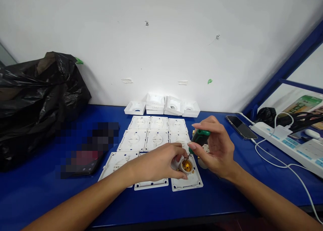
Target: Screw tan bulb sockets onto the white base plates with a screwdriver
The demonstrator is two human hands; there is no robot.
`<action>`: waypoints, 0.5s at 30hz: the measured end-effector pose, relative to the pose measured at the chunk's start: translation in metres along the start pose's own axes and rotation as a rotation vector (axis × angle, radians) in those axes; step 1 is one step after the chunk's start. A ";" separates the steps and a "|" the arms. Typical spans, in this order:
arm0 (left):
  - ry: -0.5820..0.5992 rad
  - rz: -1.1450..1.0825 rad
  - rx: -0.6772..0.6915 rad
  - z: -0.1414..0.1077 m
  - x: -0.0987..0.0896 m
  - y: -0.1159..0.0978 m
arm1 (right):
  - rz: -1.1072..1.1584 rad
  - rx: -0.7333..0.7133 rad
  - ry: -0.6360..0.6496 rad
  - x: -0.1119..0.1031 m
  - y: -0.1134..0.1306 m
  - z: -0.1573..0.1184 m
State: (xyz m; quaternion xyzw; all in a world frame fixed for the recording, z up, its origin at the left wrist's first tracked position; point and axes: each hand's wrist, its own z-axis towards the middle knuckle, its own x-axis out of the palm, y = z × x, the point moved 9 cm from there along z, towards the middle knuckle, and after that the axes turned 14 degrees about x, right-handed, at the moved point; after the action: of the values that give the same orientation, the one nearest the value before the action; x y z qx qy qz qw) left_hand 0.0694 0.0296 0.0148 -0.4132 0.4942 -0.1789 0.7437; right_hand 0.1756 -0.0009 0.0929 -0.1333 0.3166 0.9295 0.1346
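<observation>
My right hand (214, 150) is closed round the green and black handle of a screwdriver (200, 138). The screwdriver slants down, its shaft reaching into a round lamp socket (187, 165) with a brass-coloured inside. My left hand (161, 162) grips the socket's rim between thumb and fingers, holding it on a square white plastic plate (188, 183). The tip inside the socket is too small to make out. More white plates (151, 184) lie in rows to the left and behind, one partly under my left hand. Further round socket pieces (203, 162) sit partly hidden behind my right hand.
White square covers (155, 103) are stacked against the wall. A black plastic bag (42, 103) stands at left, near a dark phone (85, 167) partly blurred out. On the right lie another phone (241, 126), a power strip (290, 143) and white cables (280, 160).
</observation>
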 end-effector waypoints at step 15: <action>0.015 -0.005 -0.006 0.000 0.002 0.006 | 0.074 0.069 0.023 0.000 -0.004 -0.002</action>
State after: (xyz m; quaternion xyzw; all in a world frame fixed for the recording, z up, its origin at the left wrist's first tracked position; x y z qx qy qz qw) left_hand 0.0697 0.0317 0.0091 -0.4155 0.4992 -0.1822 0.7382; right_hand 0.1769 0.0008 0.0898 -0.1272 0.3547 0.9207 0.1011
